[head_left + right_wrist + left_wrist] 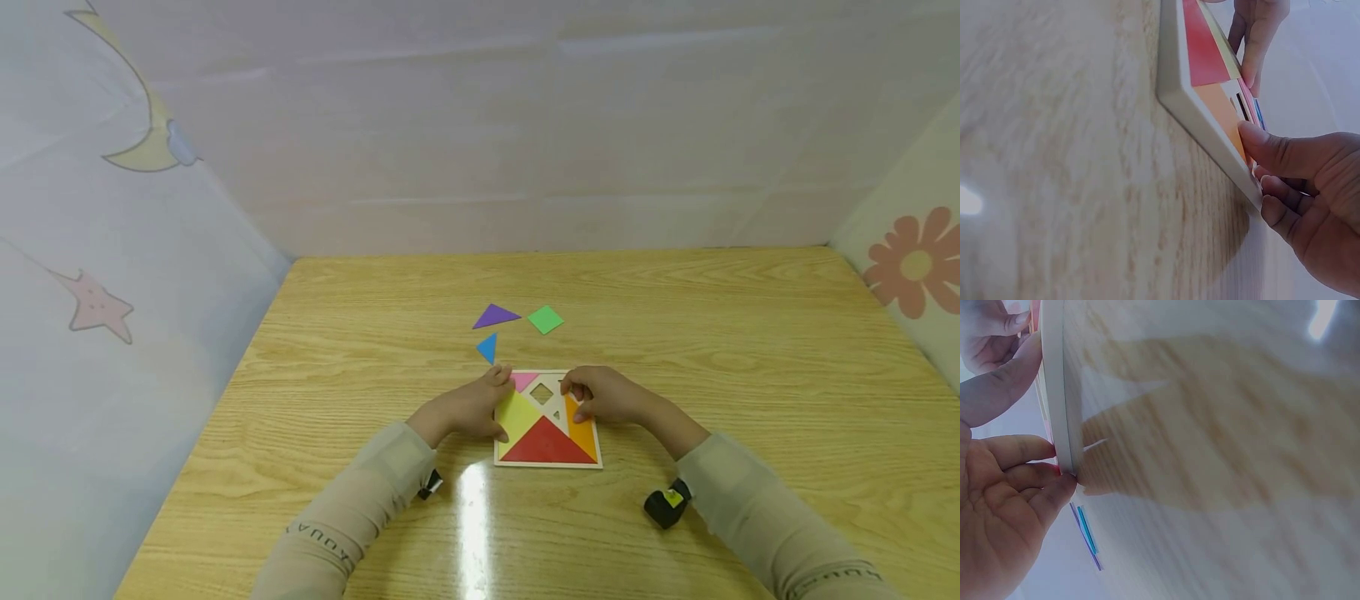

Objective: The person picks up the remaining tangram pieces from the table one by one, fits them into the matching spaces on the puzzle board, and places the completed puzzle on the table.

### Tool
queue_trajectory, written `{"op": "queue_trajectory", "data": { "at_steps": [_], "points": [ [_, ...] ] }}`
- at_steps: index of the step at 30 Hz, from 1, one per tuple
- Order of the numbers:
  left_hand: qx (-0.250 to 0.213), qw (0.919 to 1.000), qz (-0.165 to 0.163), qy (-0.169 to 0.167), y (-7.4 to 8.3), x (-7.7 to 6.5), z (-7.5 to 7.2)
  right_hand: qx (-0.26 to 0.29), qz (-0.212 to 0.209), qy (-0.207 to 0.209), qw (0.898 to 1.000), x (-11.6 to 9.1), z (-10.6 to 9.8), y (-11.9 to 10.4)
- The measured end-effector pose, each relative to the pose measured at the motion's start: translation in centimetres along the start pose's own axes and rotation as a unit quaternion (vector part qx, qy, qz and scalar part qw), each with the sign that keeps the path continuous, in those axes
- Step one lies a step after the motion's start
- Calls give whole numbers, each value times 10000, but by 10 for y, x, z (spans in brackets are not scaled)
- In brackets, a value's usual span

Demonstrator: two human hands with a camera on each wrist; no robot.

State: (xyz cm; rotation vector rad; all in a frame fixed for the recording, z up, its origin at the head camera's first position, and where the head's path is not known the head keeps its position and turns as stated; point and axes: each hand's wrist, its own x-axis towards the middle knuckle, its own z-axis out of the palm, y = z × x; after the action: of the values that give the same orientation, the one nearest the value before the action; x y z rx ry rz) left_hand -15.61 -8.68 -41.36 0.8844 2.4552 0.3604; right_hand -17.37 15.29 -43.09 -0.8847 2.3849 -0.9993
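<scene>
The orange piece (583,433) lay along the right side of the puzzle board (547,466), at the lower middle of the frame. The right hand (611,394) had its fingers curled and appeared to pinch this piece near its upper end, thumb on its face. It looked light, thin and stiff, probably smooth enough to slide under a fingertip; its edges seemed the best place to take hold. The board, also flat and rigid by its look, offered its raised rim as a grip.

The left hand (472,406) was spread along the board's left edge, thumb well apart from the fingers, over the yellow triangle (516,417). The red triangle (546,443) filled the bottom of the board, and the pink triangle (522,381) sat at its upper left.

Just above the board on the counter (345,333) lay the blue triangle (487,347); farther up were the purple triangle (495,316) and green square (546,319).
</scene>
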Motion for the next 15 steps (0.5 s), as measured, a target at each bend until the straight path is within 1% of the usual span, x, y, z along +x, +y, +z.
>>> {"op": "queue_trajectory", "data": {
  "at_steps": [6,15],
  "points": [
    [31,10000,6,4,-1,1,0,66,12,-13,10000,-1,-1,-1],
    [-6,10000,0,0,0,1,0,6,110,-135,9998,-2,-2,-4]
  ]
}}
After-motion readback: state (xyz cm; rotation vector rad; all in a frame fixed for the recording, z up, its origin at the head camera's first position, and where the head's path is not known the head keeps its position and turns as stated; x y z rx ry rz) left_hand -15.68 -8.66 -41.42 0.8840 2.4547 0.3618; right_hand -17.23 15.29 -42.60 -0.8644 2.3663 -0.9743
